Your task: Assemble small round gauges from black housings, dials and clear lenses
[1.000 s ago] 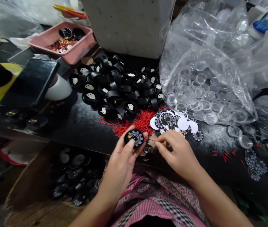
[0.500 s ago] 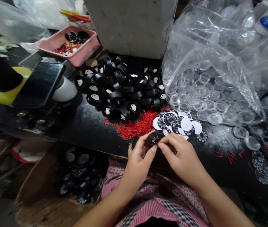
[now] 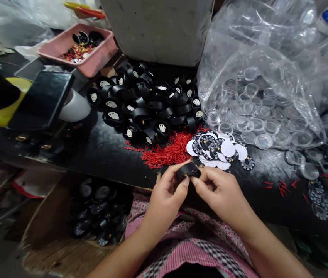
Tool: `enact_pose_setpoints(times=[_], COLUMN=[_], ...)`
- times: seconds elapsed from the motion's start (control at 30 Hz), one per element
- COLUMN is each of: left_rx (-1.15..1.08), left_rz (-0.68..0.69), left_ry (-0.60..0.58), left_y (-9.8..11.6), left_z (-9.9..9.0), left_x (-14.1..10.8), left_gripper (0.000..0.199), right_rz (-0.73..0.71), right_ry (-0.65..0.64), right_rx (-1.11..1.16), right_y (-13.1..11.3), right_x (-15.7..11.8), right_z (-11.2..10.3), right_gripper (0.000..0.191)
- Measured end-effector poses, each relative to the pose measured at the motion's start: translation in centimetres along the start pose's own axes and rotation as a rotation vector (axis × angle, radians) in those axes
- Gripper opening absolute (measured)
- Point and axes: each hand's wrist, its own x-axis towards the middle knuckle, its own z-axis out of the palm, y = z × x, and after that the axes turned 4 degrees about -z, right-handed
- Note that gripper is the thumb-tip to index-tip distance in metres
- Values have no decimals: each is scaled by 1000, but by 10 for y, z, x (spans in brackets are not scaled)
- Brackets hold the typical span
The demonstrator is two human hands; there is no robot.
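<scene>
My left hand is closed around a black round dial case, holding it tilted above the table's front edge. Its dial side faces me, and a small orange mark shows on it. My right hand is closed too, thumb and fingertips pinching at the case's right side. Whether a small part sits between those fingertips is hidden. Just beyond my hands lie a heap of red pointers and a pile of round dial cards, some black face up, some white back up.
Many black cases are heaped behind the pointers. A plastic bag of clear round covers stands right. Loose red pointers lie near it. A pink tray and a phone are left. A cardboard box holds cases below.
My hands have turned the case, so more of its black side wall shows. A red strip seen at its dial before is now out of sight. The view has shifted slightly.
</scene>
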Motion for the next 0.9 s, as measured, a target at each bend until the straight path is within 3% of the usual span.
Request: enact_pose_setpoints(times=[0.1,0.17,0.37,0.43,0.57,0.77,0.9], left_rx=[-219,-281,-169,-277,-454,-508,-406], left_rz=[-156,-188,-249,-330,-395,-404,-347], left_ry=[-100,-119,-11,38,88,1,14], left_y=[1,-1,-3,-1,-1,-9,-15], left_z=[-2,-3,1,8,20,23,19], left_x=[3,4,0,-1,-1,1,3], left_gripper=[33,38,39,40,37,26,33], right_rz=[-127,-247,-416,-377,-152,-56,89], right_ry=[9,26,39,48,34,2,-60], right_rx=[-101,-217,-510,-489,-397,-401,-327], right_y=[1,3,6,3,-2,-3,-5], right_x=[5,9,17,18,18,18,18], right_z=[-6,-8,-4,-3,-3,-1,-5], right_gripper=[16,8,17,16,11,10,7])
